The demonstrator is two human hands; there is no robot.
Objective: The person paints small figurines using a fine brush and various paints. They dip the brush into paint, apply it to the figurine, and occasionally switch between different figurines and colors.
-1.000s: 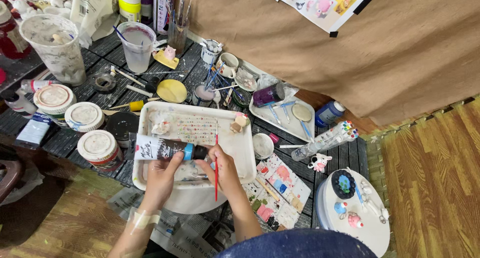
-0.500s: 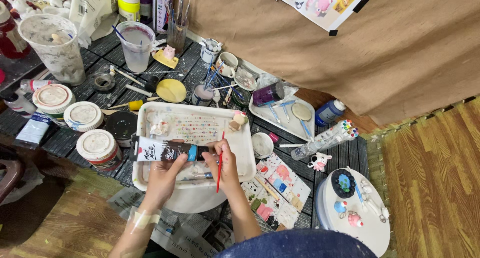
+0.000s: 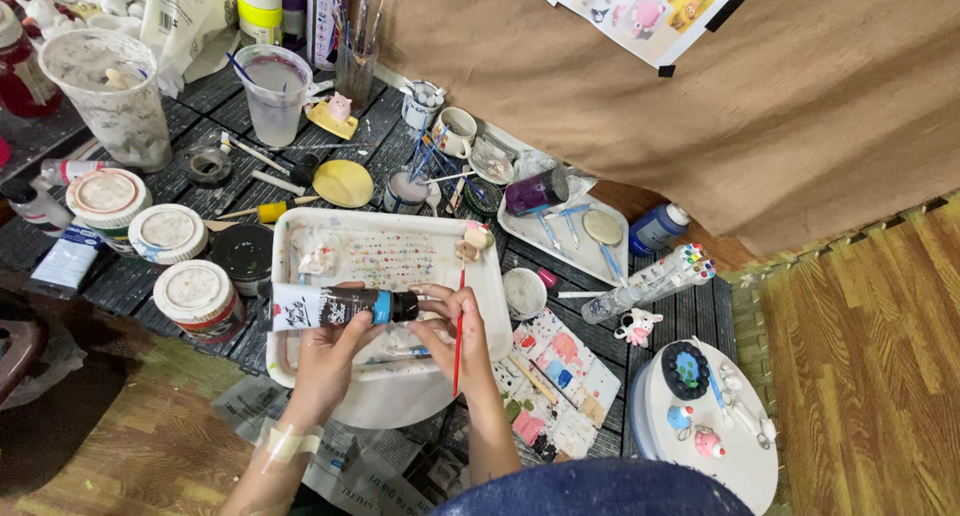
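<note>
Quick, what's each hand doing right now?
Left hand: closed around a paint tube.
Right hand: holding a red paintbrush, fingers at the tube's cap end.

We see a black paint tube with a white end and a blue band by its cap, and a red-handled brush just at its 3 o'clock. The white tray beneath carries rows of small many-coloured dots. At 9 o'clock stand white-lidded tubs; at 12 o'clock lies a yellow disc. A palette at 4 o'clock shows pink, blue and green patches.
</note>
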